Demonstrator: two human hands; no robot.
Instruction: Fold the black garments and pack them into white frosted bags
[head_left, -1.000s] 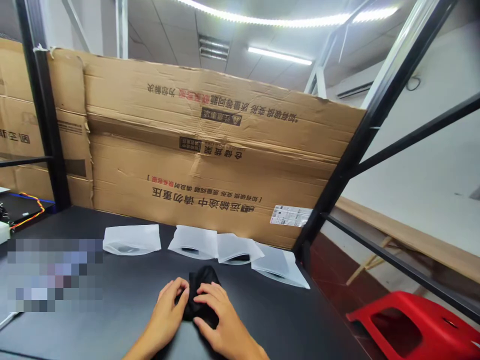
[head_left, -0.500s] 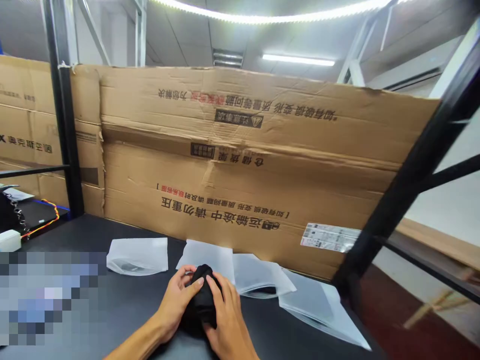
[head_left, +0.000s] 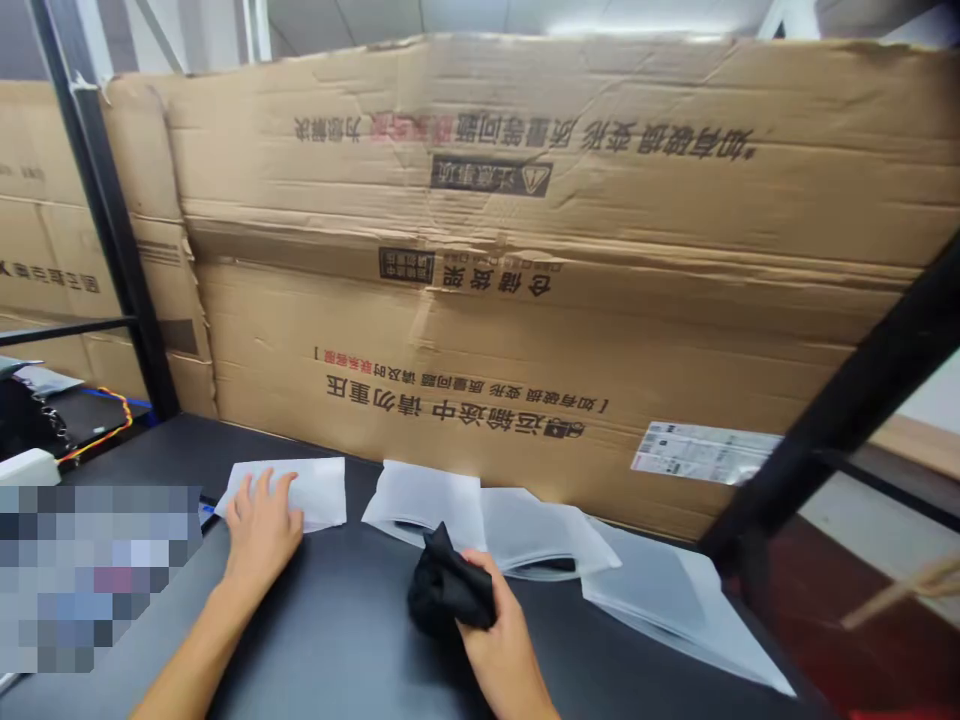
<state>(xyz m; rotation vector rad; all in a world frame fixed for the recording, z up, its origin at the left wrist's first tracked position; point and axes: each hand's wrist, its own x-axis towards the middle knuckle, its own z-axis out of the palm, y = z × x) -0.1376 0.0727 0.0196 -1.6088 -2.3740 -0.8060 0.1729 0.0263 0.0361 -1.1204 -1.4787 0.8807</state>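
Observation:
A bunched piece of black cloth (head_left: 450,590), folded into a loose bundle with a pointed corner sticking up, is gripped at its right side by my right hand (head_left: 501,620). Over the leftmost frosted plastic bag (head_left: 322,492) is my left hand (head_left: 262,525), its fingers apart and bent a little. I cannot tell whether the fingertips press on the bag, and the hand covers part of it. Behind the cloth lies another frosted bag (head_left: 442,500), with a dark slit at its opening.
More frosted bags lie to the right, one with a dark opening (head_left: 551,530) and a larger stack (head_left: 660,590). A tall cardboard sheet (head_left: 487,330) stands along the back of the black table (head_left: 337,640). Black metal posts (head_left: 127,230) rise at both sides; wires lie at far left.
My left hand has let go of the black cloth and moved left to the leftmost bag. My right hand keeps the cloth, now slightly further right. The view has shifted downward.

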